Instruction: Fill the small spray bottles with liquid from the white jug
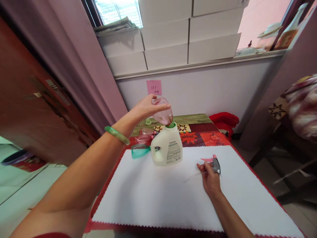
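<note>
At twelve o'clock, the left hand (148,106) grips a pink bottle (163,115) — likely light, slick, best held mid-body — the right hand (211,178) a sprayer (216,166).

left hand (154,106) has a clear pink bottle (163,114) tipped neck-down at the white handled jug's (163,153) mouth, right hand (211,181) holds a pink-and-gray spray trigger (216,164) off to the jug's right, teal bottle (140,152) just left

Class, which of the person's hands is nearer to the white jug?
Left. The left hand is just above the white jug, holding a tilted pink bottle; the right hand is farther off, right of the jug, holding a spray nozzle.
</note>
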{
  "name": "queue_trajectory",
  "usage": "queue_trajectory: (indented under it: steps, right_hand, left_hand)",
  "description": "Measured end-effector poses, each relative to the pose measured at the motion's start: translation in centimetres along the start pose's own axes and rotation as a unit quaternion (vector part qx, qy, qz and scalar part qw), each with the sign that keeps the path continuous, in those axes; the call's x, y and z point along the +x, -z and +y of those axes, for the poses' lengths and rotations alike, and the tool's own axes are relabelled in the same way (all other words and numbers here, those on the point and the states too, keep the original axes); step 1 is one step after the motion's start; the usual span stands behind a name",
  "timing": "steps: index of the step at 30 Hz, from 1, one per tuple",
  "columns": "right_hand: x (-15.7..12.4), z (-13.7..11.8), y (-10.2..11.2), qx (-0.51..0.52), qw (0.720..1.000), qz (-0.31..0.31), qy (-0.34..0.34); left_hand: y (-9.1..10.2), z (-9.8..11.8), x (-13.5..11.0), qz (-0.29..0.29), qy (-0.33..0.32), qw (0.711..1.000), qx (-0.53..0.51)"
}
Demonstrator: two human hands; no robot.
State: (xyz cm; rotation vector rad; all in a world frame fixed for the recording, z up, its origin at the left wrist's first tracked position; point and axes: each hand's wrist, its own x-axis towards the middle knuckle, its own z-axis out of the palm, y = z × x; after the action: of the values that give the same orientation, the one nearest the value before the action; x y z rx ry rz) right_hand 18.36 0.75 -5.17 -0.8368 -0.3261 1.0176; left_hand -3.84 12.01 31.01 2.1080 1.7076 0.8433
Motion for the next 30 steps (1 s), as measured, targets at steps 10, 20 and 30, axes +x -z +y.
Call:
queue_trajectory:
  steps: [10, 20, 30]
  right_hand:
    - [0.0, -0.1, 0.3, 0.012, 1.0, -0.001, -0.001]
    - [-1.5, -6.0, -5.2, 0.062, 0.995, 0.05, 0.06]
    - [-7.1, -11.4, -12.3, 0.05, 0.98, -0.045, 0.185]
  left_hand:
    - [-5.0, -9.3, -10.0, 0.172, 0.116, 0.789, -0.578]
    - [-15.5, -14.3, -26.4, 0.108, 0.42, 0.517, -0.738]
    - [-15.0, -13.8, -26.3, 0.055, 0.348, 0.607, -0.713]
